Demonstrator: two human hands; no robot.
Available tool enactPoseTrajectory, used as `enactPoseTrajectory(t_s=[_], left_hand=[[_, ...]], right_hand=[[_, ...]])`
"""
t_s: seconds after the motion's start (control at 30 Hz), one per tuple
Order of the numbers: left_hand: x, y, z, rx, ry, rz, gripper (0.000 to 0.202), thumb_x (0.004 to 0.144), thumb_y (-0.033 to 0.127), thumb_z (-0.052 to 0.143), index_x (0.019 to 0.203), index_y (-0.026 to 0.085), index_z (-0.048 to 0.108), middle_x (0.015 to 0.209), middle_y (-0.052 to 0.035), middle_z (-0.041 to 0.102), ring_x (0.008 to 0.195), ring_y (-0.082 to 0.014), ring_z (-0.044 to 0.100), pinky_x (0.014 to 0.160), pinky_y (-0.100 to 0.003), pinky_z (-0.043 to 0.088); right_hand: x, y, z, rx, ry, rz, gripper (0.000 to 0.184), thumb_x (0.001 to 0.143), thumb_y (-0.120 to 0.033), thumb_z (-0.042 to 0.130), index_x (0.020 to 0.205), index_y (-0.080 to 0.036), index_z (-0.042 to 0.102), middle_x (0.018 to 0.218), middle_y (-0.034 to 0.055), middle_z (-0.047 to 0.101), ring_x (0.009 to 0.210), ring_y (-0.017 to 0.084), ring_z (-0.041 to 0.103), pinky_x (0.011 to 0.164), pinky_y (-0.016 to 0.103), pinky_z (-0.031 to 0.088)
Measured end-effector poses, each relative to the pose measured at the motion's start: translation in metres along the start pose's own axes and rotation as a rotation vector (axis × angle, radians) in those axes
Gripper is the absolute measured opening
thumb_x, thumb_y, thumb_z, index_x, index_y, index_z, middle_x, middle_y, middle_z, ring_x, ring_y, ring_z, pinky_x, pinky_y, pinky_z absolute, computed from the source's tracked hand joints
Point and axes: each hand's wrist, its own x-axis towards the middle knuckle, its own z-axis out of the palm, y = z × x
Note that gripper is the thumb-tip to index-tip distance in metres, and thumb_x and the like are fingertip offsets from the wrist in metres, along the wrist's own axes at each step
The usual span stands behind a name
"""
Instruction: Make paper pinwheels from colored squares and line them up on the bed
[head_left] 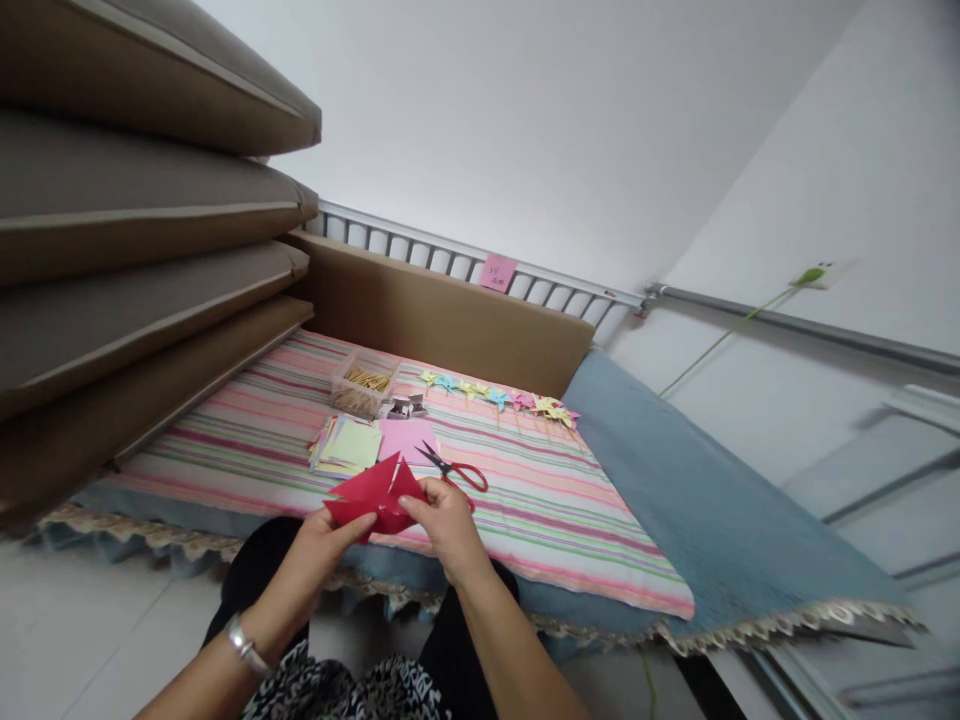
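A red sheet of paper point(367, 487), cut inward into pointed flaps, is held up between both hands above the front of the striped cloth. My left hand point(335, 537) pinches its lower left side, thumb on top. On the right side, my right hand point(442, 515) grips a flap that is bent toward the middle. Scissors with red handles point(463, 471) lie just beyond my right hand, blades apart. Behind the red paper rest a stack of coloured paper squares point(346, 445) and a pink sheet point(407, 440). My fingers under the paper are hidden.
A clear divided box point(365, 384) of wooden sticks stands farther back, beside small shiny packets point(405, 406). Several paper pinwheels point(499, 398) lie in a row along the back. Stacked brown cushions point(150, 225) rise at left; a brown board point(442, 310) closes the rear.
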Motion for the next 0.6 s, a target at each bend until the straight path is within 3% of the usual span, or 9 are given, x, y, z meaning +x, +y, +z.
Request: enactPoseTrajectory(t_s=[0.07,0.13,0.23,0.3,0.43,0.5,0.6], left_hand=[[-0.002,0.0,-0.001,-0.046,0.036,-0.022,0.033,0.064,0.03,0.078,0.093,0.017,0.07,0.096,-0.0065,0.072,0.093,-0.022,0.062,0.084,-0.028,0.044],[-0.007,-0.001,-0.003,-0.182,0.027,-0.167,0.038,0.069,0.038,0.073,0.101,0.017,0.067,0.11,-0.0098,0.068,0.104,-0.0251,0.06,0.088,-0.033,0.043],[-0.016,-0.001,-0.005,-0.465,-0.13,-0.38,0.043,0.08,0.047,0.059,0.102,0.011,0.065,0.11,-0.0172,0.067,0.104,-0.0286,0.061,0.091,-0.039,0.044],[-0.019,0.0,-0.004,-0.606,-0.23,-0.366,0.041,0.084,0.044,0.054,0.103,0.009,0.064,0.106,-0.018,0.069,0.101,-0.0274,0.063,0.09,-0.038,0.046],[-0.017,0.004,0.002,-0.647,-0.225,-0.281,0.032,0.088,0.03,0.051,0.11,0.009,0.06,0.098,-0.0141,0.072,0.078,-0.0217,0.069,0.072,-0.033,0.054],[-0.014,0.002,0.005,-0.599,-0.169,-0.304,0.026,0.087,0.021,0.053,0.109,0.008,0.059,0.092,-0.0129,0.073,0.065,-0.0191,0.069,0.063,-0.03,0.056],[-0.011,-0.006,0.011,-0.545,-0.053,-0.313,0.022,0.081,0.01,0.057,0.103,0.006,0.06,0.085,-0.0125,0.074,0.062,-0.0189,0.069,0.06,-0.029,0.057]], right_hand=[[-0.003,-0.007,-0.005,-0.109,0.086,-0.121,0.009,0.073,-0.026,0.064,0.074,-0.017,0.068,0.075,0.0039,0.067,0.076,0.021,0.059,0.075,0.035,0.046],[-0.01,-0.009,-0.007,-0.333,0.171,-0.356,0.011,0.078,-0.019,0.058,0.079,-0.019,0.069,0.081,0.0054,0.066,0.083,0.022,0.056,0.082,0.038,0.041],[-0.022,-0.003,-0.003,-0.692,0.224,-0.728,0.02,0.081,-0.01,0.052,0.086,-0.019,0.068,0.085,0.0072,0.066,0.085,0.023,0.055,0.081,0.041,0.04],[-0.029,0.005,0.002,-0.783,0.217,-0.863,0.024,0.08,-0.006,0.051,0.09,-0.02,0.068,0.089,0.0074,0.066,0.088,0.022,0.055,0.08,0.041,0.041],[-0.036,0.018,0.002,-0.785,0.205,-0.996,0.03,0.078,-0.001,0.05,0.089,-0.022,0.068,0.1,0.0071,0.065,0.096,0.022,0.054,0.084,0.042,0.043],[-0.037,0.02,-0.003,-0.77,0.203,-1.006,0.032,0.077,0.001,0.05,0.088,-0.023,0.068,0.105,0.0067,0.065,0.101,0.022,0.053,0.087,0.044,0.043],[-0.038,0.021,-0.011,-0.763,0.173,-0.971,0.032,0.077,0.001,0.05,0.086,-0.024,0.069,0.111,0.0065,0.063,0.107,0.022,0.05,0.09,0.045,0.043]])
